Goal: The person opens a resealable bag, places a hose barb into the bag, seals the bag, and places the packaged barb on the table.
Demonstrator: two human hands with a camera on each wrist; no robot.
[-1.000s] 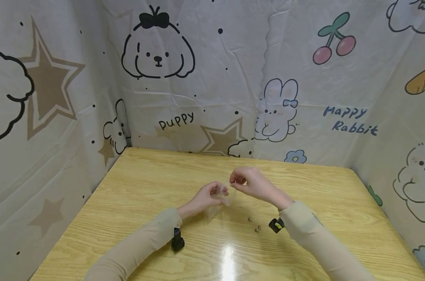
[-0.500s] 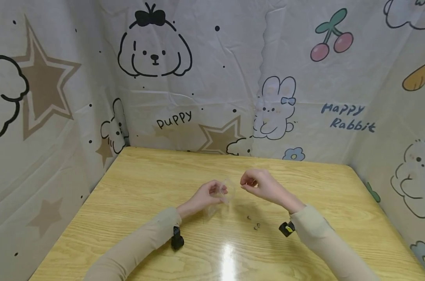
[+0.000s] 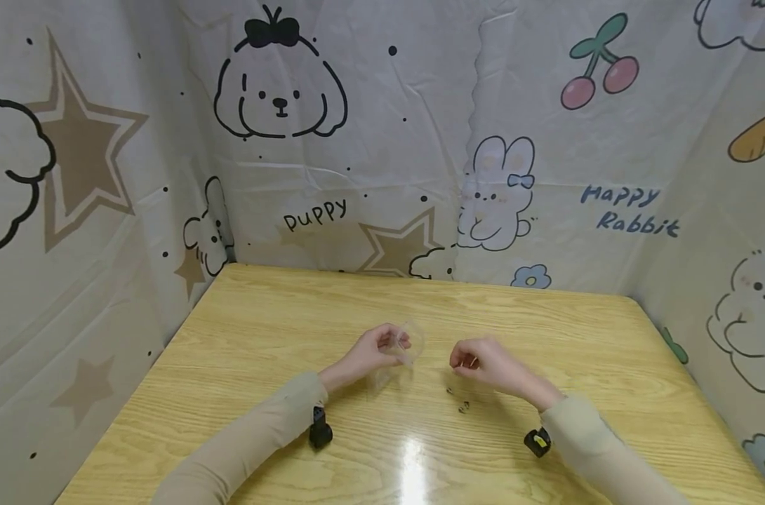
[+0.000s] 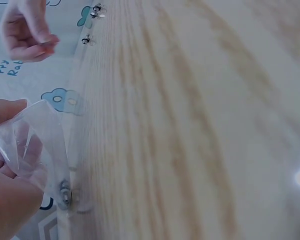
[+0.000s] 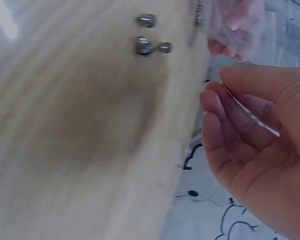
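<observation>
My left hand (image 3: 373, 353) holds a clear plastic bag (image 4: 45, 145) by its upper part, with the mouth spread. At the bag's bottom lies a small shiny metal piece (image 4: 65, 194), too blurred to name its exact kind. My right hand (image 3: 493, 365) hovers above the table, right of the bag. In the right wrist view its fingers (image 5: 215, 105) are loosely bent, the thumb near the index fingertip, and nothing shows between them. Just below and left of this hand, 3 small metal pieces (image 5: 145, 46), silvery and screw-like, lie on the table.
The wooden table (image 3: 281, 308) is bounded by a printed cloth (image 3: 382, 140) behind and at both sides. A bright light reflection (image 3: 412, 470) falls on the front of the tabletop. A black wrist camera (image 3: 320, 429) hangs under the left sleeve, another (image 3: 537, 442) under the right.
My right hand has drawn away from the bag's mouth, moving right and then down toward the loose metal pieces. My left hand stays in place with the bag.
</observation>
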